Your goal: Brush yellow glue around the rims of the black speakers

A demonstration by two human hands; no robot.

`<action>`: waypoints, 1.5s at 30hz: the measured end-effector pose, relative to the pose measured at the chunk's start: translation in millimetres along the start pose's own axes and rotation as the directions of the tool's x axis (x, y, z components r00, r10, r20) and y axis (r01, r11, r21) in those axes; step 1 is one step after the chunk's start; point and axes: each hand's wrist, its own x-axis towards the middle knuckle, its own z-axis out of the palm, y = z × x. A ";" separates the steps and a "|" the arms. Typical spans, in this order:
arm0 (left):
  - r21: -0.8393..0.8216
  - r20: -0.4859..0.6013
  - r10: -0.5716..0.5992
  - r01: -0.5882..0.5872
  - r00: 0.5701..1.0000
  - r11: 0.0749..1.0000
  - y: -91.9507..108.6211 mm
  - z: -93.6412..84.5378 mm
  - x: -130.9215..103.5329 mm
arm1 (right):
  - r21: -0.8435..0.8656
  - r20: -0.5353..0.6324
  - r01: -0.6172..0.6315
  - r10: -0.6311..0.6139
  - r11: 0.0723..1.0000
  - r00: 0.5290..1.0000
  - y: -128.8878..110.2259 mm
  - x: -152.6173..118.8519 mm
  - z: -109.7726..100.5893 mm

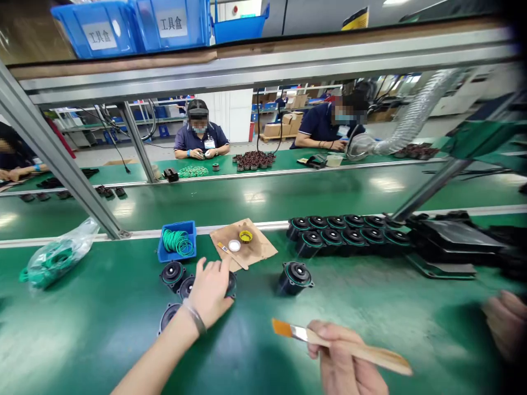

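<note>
My left hand [209, 291] reaches over a cluster of black round housings, thumb and fingers curved round one black housing [233, 285] that it mostly hides. Beside it stand other housings [172, 272], partly covered by my hand and wrist. Between the thumb and fingers of my right hand [346, 356] is a flat paintbrush [358, 351] with a wooden handle, its orange bristles pointing left. A single housing [295, 277] with a green ring on top stands upright between my hands, touched by neither.
Behind lies brown paper [259, 253] with a yellow tin [246, 236], white lid [234, 246] and second brush [233, 255]. A blue bin [160, 252] holds green rings. Several housings [333, 238] stand in rows near black trays [457, 241]. Another person's hand [508, 318] is at right.
</note>
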 end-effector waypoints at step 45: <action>-0.802 -0.238 0.016 -0.206 0.971 0.561 13.1 78.1 -58.6 | -0.247 0.506 0.340 -0.179 0.908 0.844 10.9 44.4 29.6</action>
